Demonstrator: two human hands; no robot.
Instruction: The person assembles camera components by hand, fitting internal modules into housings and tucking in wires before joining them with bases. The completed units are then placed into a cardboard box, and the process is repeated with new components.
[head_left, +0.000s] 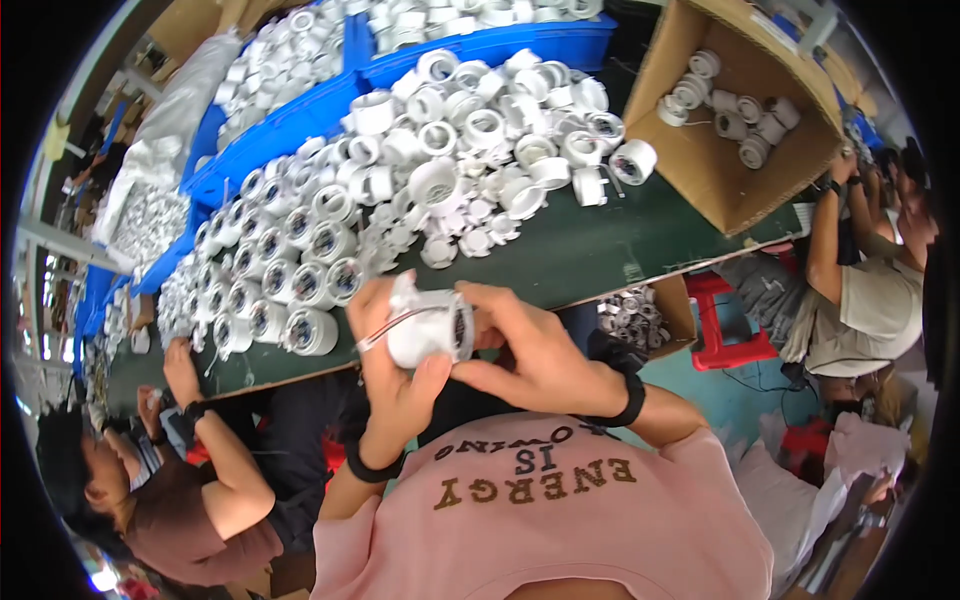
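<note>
I hold a white cylindrical plastic housing [418,338] in front of my chest, near the table's edge. My left hand [392,400] is closed around its left side, thumb along the bottom. A thin wire runs across the housing's white outside. With bent fingers and thumb, my right hand [540,355] grips the open right end, where a dark circuit-like part shows inside. Some right fingertips are hidden behind the rim. Just beyond my hands are rows of white housings with electronics inside [312,330] and a heap of white rings and caps [465,130].
Blue bins [490,62] of white parts line the back of the dark green table [570,250]. A cardboard box [780,190] with several housings stands at the right. Below are another box of parts [635,322] and a red stool [722,325]. People sit at left and right.
</note>
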